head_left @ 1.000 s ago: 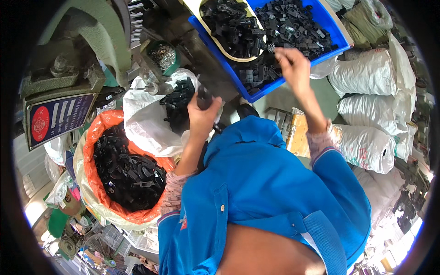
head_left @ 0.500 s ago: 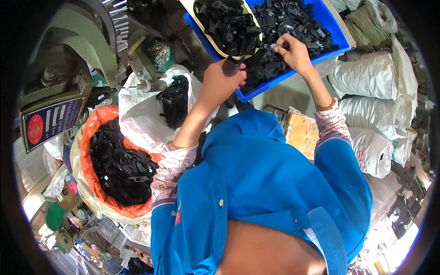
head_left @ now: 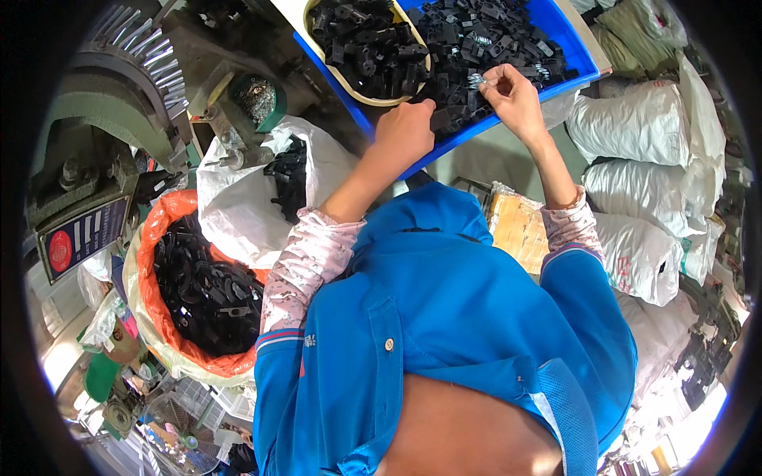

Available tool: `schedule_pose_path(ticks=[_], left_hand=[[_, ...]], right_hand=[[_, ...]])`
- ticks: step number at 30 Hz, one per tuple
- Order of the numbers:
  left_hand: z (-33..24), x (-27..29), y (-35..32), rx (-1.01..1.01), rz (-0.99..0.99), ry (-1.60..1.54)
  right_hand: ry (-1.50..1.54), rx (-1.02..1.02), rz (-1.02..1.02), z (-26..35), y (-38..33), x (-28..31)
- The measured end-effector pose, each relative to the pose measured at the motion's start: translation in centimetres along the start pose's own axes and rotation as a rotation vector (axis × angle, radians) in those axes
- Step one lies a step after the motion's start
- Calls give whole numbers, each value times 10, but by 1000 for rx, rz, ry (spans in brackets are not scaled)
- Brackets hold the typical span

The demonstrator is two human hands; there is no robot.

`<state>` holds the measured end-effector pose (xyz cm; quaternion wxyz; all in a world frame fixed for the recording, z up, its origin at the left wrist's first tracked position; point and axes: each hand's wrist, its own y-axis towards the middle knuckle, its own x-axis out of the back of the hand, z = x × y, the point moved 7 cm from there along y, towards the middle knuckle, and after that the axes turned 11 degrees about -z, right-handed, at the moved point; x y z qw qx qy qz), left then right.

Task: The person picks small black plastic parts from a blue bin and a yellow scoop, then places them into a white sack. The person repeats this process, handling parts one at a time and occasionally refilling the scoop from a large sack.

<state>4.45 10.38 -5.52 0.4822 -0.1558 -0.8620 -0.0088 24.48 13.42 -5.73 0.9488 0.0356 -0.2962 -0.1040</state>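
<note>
My left hand (head_left: 405, 132) is closed at the near edge of the blue tray, its back toward me. A small black plastic part (head_left: 440, 120) shows at its fingertips; the rest of its grip is hidden. My right hand (head_left: 514, 101) pinches a small silvery coil spring (head_left: 475, 81) between thumb and fingers, over the tray. Under both hands lies the blue tray (head_left: 588, 52), heaped with small black plastic parts (head_left: 508, 40). Inside its left side stands a cream oval tub (head_left: 384, 101) full of larger black parts (head_left: 365, 51).
At left, a machine (head_left: 103, 111) stands beside a green cup of small metal pieces (head_left: 255, 101). Nearer are a white sack (head_left: 230, 214) and an orange-lined sack (head_left: 163, 317), both holding black parts. White sacks (head_left: 631, 127) are stacked at right, near a cardboard box (head_left: 520, 230).
My left hand has moved right, from beside the oval tub toward my right hand, its black part now mostly hidden. The tray and tub appear further left in view.
</note>
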Motion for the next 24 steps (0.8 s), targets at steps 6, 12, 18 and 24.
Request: schedule_pose_path(ticks=[6,12,18,24], left_hand=[[15,16,-6,-49,-104,-180],[25,16,-14,-79,-88,-184],[21,48,-27,16,-348,-554],[53,51,-51,318,-165,-1336]], right_hand=[[294,-142,209,-20,-8,-23],[246,-209,248,-14,-15,-36],[413,-105,213,19,-13,-18],[683,-216,379,80,-47,-28]])
